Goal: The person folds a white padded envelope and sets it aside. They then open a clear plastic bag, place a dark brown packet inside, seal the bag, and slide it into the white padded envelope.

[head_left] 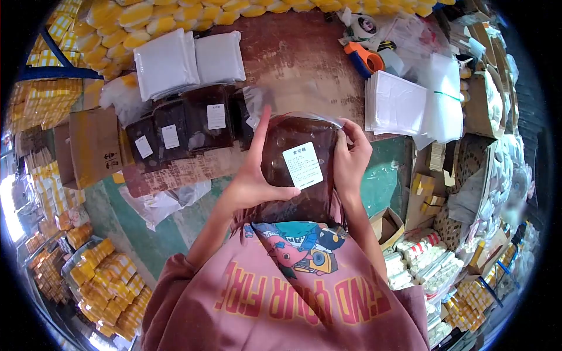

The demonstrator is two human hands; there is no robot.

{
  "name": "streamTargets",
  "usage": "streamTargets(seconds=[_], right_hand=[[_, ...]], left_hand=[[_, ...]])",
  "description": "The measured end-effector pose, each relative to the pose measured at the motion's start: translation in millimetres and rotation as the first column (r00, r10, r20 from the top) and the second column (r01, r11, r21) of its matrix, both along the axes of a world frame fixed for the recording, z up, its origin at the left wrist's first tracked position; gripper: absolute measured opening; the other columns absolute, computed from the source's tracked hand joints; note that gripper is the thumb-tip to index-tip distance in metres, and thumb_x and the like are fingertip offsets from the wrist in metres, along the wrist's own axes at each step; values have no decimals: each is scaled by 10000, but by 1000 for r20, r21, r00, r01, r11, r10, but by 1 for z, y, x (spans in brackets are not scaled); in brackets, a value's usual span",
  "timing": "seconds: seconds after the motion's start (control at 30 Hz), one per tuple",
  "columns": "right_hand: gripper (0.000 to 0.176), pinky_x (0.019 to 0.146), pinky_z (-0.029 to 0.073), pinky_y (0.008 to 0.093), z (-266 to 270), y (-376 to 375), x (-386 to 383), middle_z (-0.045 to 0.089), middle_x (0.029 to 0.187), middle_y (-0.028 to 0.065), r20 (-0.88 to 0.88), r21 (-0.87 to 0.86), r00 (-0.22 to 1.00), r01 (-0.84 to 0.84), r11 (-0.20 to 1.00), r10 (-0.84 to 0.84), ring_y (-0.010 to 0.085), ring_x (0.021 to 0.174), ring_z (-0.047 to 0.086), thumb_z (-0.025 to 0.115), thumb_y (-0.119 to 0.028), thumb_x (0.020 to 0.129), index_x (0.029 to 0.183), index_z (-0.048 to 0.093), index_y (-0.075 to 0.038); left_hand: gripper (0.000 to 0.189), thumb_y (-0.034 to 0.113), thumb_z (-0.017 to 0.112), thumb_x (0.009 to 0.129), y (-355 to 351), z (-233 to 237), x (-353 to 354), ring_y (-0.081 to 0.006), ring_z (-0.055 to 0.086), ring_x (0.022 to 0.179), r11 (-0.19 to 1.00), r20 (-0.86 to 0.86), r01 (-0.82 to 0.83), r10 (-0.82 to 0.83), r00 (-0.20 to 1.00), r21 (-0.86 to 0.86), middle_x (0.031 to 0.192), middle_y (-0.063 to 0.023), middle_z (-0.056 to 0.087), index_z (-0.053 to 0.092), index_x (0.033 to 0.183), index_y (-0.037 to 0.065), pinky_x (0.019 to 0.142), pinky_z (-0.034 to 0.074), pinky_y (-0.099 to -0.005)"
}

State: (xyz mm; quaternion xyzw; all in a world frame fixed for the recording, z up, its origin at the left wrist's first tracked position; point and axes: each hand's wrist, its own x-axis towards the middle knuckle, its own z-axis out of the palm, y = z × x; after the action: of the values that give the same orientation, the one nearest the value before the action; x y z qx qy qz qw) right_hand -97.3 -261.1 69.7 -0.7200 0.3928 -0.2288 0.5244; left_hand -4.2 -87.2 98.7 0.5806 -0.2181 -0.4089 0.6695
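Observation:
In front of my chest is a clear plastic bag of dark brown maltose (278,146), upright, with a white printed label (302,166) on its front. My left hand (253,178) grips its left side, thumb pressed across the front below the label and index finger pointing up along the edge; the other fingers are hidden behind. At the upper right corner, my right hand (353,153) pinches the clear top edge between thumb and curled fingers. Similar labelled brown bags (205,120) stand in a row to the left on the worn reddish table (287,52).
White packets (167,64) lie behind the brown bags. To the right are stacked white sheets (398,102) and an orange and blue tape dispenser (366,60). Yellow-and-white packages (175,11) line the far edge. A cardboard box (96,143) stands at the left, another open box (386,227) at the right.

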Motion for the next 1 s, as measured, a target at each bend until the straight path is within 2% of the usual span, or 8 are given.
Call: streamTargets(seconds=[0.37,0.47,0.53,0.67,0.8,0.93,0.97,1.0], right_hand=[[171,763,495,295,3,3,2,683,887,134,-31,4,999,-7,1000,7,170,809,635,538,13,909,1046,634,50],[167,755,496,292,9,2,5,676,877,131,-50,-41,999,-18,999,16,164,800,633,537,13,909,1042,632,44],[162,750,496,289,7,3,8,671,872,127,-38,-62,998,-42,997,40,157,798,630,535,16,908,1036,632,38],[159,747,495,285,11,7,11,666,870,121,-15,-54,998,-56,997,55,145,799,628,533,23,907,1035,627,27],[155,750,497,288,12,7,13,665,867,117,14,-75,997,-69,995,70,147,805,630,533,21,910,1041,615,23],[153,757,499,292,10,3,13,664,883,113,36,-66,999,-22,998,24,155,822,631,526,16,917,1050,602,23],[149,768,496,293,11,2,14,661,910,117,16,-65,999,-31,997,32,158,850,628,519,10,921,1051,591,23],[142,770,495,293,12,2,15,659,915,118,29,-63,999,-24,998,26,158,853,627,517,9,921,1043,589,25]], left_hand=[[1310,11,837,563,0,-8,-9,-251,405,1330,998,78,-55,57,995,-31,1450,-155,394,-13,1556,97,1120,302,-368],[1304,26,851,593,1,-11,-9,-269,368,1361,978,-125,-175,161,979,-112,1487,-162,350,-31,1550,96,1138,275,-386],[1126,9,788,718,3,-11,-4,-280,444,1303,929,-359,-354,295,885,-110,1464,-192,389,48,1552,161,1089,365,-405],[582,156,687,872,-13,-10,8,-212,625,1049,826,-491,-532,547,677,186,1227,-141,612,441,1388,45,910,493,-322],[377,230,664,906,-13,-34,18,-170,638,980,848,-767,-516,408,496,119,1104,-79,666,594,1204,9,849,500,-278],[769,207,695,889,-25,-29,16,-190,620,1028,741,-380,-621,668,640,254,1152,-139,644,268,1479,-40,908,474,-294],[961,199,712,878,-24,-29,17,-198,608,1052,778,-397,-599,619,678,189,1176,-165,629,39,1522,-34,939,454,-290],[892,204,712,880,-25,-28,16,-192,611,1039,770,-397,-609,628,669,190,1161,-152,636,123,1504,-39,930,456,-283]])
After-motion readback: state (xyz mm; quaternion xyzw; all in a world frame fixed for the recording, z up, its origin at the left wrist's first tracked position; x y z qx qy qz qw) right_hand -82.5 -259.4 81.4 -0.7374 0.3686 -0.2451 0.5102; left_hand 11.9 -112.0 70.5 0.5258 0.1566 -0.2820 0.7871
